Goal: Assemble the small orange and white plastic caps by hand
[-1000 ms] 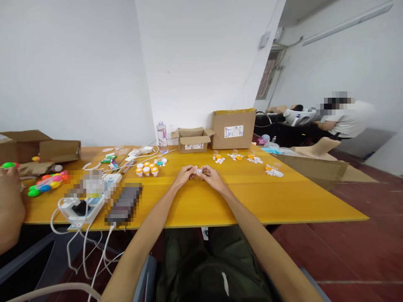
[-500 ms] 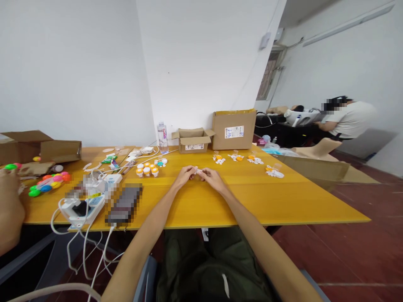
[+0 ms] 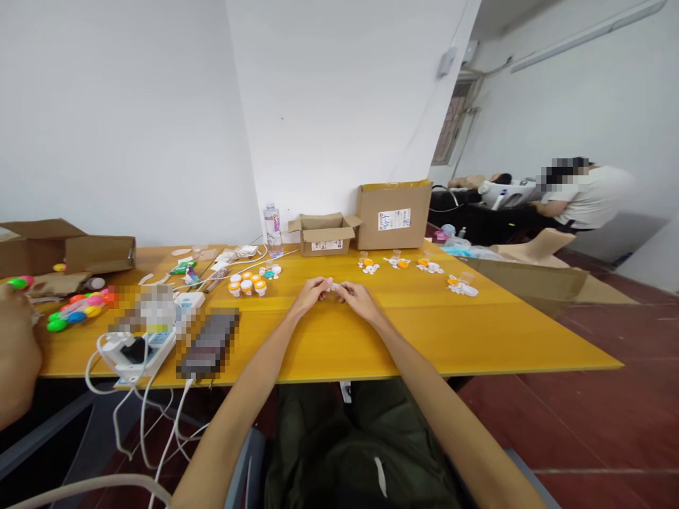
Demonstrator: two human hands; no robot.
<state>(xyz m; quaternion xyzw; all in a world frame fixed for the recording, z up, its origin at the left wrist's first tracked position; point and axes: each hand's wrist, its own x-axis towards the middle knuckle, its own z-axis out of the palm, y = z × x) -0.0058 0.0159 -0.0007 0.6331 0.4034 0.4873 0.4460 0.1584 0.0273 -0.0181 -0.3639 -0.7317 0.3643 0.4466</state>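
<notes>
Small white part (image 3: 333, 287) was pinched over the desk (image 3: 440, 336) between the fingers of my left hand (image 3: 309, 297) and right hand (image 3: 359, 298). Its dotted face, seen one second earlier, no longer showed; presumably I had turned it. Handling judged unfinished. Orange-topped pieces (image 3: 247, 285) stood apart, leftward.

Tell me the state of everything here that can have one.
Left hand: pinching small white piece.
Right hand: pinching it too.
Small cardboard box: flaps open.
Large cardboard box: upright.
Water bottle: upright.
Power strip: plugs inserted.
Phone: flat, cable at one end.
</notes>
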